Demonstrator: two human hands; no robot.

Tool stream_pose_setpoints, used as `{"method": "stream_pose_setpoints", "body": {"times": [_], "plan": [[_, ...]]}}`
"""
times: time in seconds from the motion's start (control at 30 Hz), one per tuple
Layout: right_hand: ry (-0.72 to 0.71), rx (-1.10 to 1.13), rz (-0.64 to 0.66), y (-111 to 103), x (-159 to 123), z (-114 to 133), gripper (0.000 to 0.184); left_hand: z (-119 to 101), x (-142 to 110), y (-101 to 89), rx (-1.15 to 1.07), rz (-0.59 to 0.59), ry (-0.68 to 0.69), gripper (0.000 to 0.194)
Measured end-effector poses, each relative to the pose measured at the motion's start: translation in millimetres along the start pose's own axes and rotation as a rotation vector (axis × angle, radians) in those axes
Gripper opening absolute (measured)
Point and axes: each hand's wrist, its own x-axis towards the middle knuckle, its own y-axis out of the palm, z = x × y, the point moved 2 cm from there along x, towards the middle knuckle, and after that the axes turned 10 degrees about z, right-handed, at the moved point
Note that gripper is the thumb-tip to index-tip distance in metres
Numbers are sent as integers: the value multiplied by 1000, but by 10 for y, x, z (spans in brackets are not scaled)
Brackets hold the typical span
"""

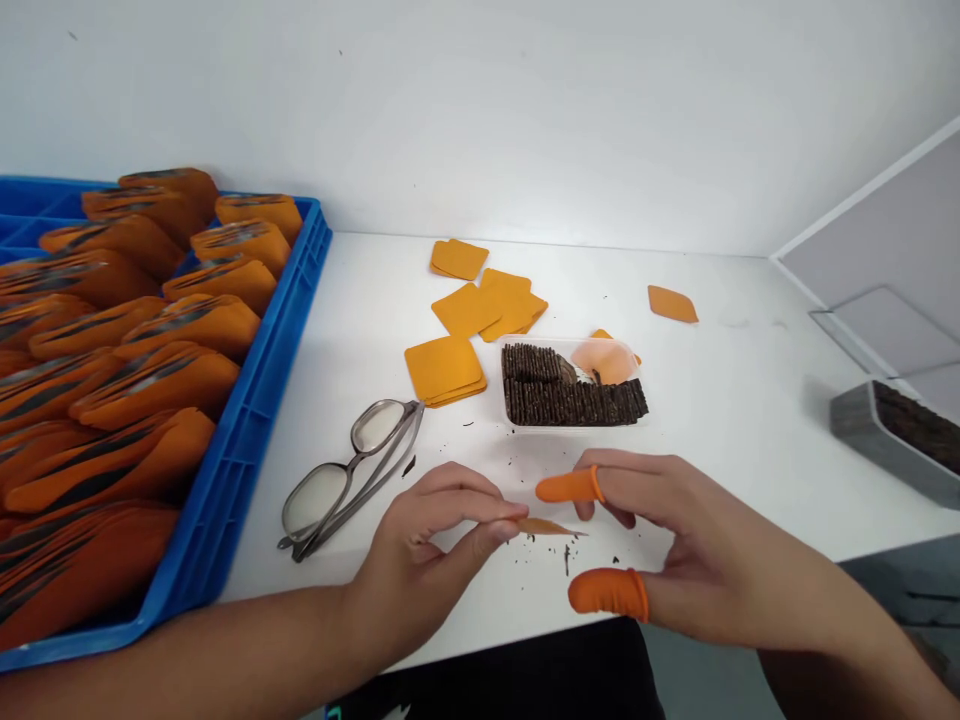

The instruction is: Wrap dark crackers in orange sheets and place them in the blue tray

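My left hand (450, 540) pinches a small orange-brown paper packet (544, 526) by its left end, between thumb and fingers. The packet is seen nearly edge-on, so what it contains is hidden. Just right of it, my right hand (645, 530) is open, with orange finger cots (609, 593) on the thumb and index finger. Its fingertips are apart and hold nothing. Beyond both hands stands a clear plastic box (574, 428) with rows of thin dark brown slices (562, 400). Several flat orange packets (444, 368) lie in loose piles behind and left of the box.
On the left, a blue crate (247, 440) is packed with orange bundles (165, 380). Folded-arm eyeglasses (349, 470) lie beside it. A single orange packet (673, 304) lies at the back right. A grey metal tray (885, 430) of dark material stands at the right edge. Dark crumbs dot the white table.
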Motion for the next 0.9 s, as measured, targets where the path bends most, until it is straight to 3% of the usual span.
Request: {"method": "stream_pose_setpoints", "body": {"times": [0.13,0.23,0.33,0.43,0.5,0.6,0.67,0.77,0.9], "plan": [[-39,-91,-81,-5,160,25,5,40,4,-2,32,6,-76,12],[-74,-23,-248,8,276,-36,10,88,-35,-25,54,-53,-79,19],[-119,214,-368,39,343,-120,14,155,-81,-45,36,-132,-155,28],[-163,353,-338,105,392,-168,20,167,-81,-45,-6,-119,-173,10],[-161,352,-308,131,411,-179,22,130,-55,-50,32,-107,-111,9],[-168,293,-296,137,418,-173,9,56,-15,-58,148,-88,7,9],[-209,252,-316,151,420,-155,2,34,-10,-60,193,-77,16,12],[-236,273,-429,216,436,-132,22,34,-43,-55,178,-58,-50,24],[-218,402,-487,351,486,-103,54,9,-99,0,193,150,40,74]]}}
